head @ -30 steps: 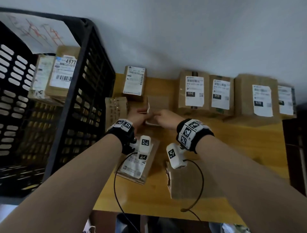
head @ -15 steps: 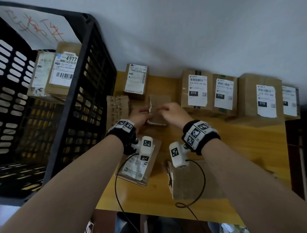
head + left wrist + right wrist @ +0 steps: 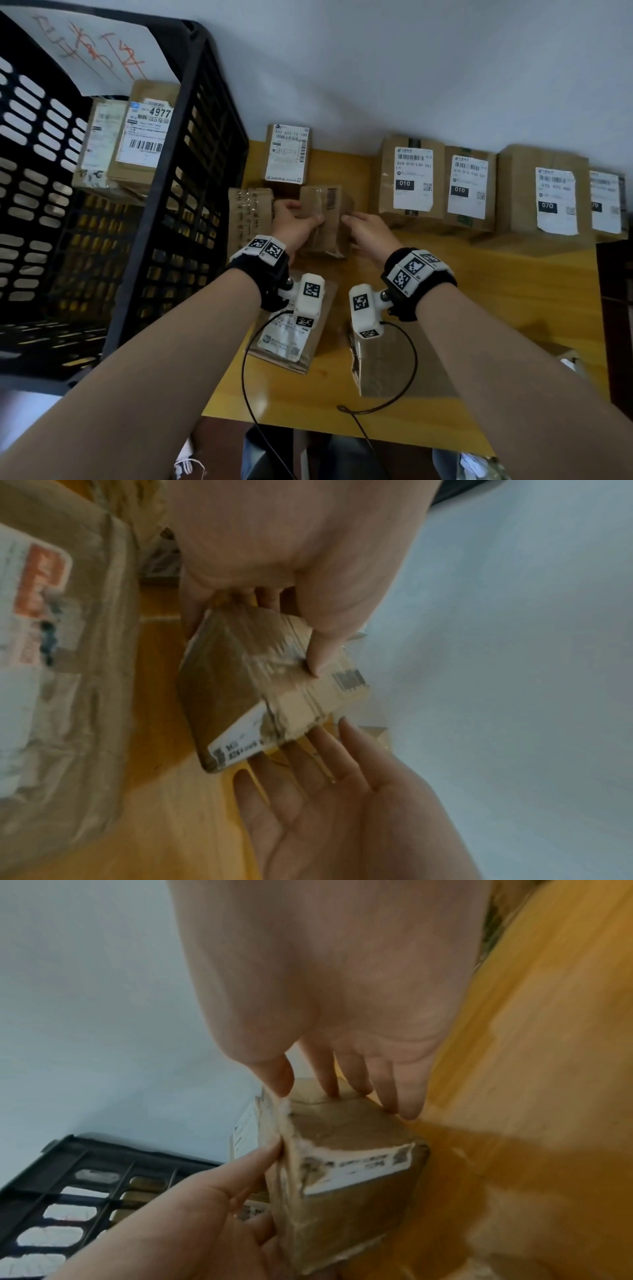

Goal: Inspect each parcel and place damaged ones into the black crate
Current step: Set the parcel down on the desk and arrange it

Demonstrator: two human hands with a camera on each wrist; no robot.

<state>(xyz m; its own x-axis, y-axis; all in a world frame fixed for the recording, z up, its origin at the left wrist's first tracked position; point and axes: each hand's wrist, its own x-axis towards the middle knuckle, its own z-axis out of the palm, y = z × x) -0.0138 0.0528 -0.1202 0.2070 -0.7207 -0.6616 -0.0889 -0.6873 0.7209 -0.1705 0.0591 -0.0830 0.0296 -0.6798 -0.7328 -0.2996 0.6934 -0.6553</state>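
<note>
Clearly the biggest thing here is the black crate (image 3: 178, 192), filling the left side of the head view, with a few labelled parcels already showing inside it at upper left. Right of it, the wooden table (image 3: 513, 308) carries a row of boxes along the top edge and two more parcels low in the frame under the wrists. The small box (image 3: 325, 222) being checked sits centre frame, just right of the crate wall and tipped up on the table. The left hand (image 3: 294, 226) grips it, thumb across the taped top and fingers behind. The right hand (image 3: 366, 229) is flat and relaxed, fingertips only touching the box's right side.

Risks, as I judge them: with only one hand truly holding, the box could slip or tumble while being turned. Its label looks torn along one edge in the wrist views; blur could hide whether that counts as damage, so a misjudged sort is possible.
</note>
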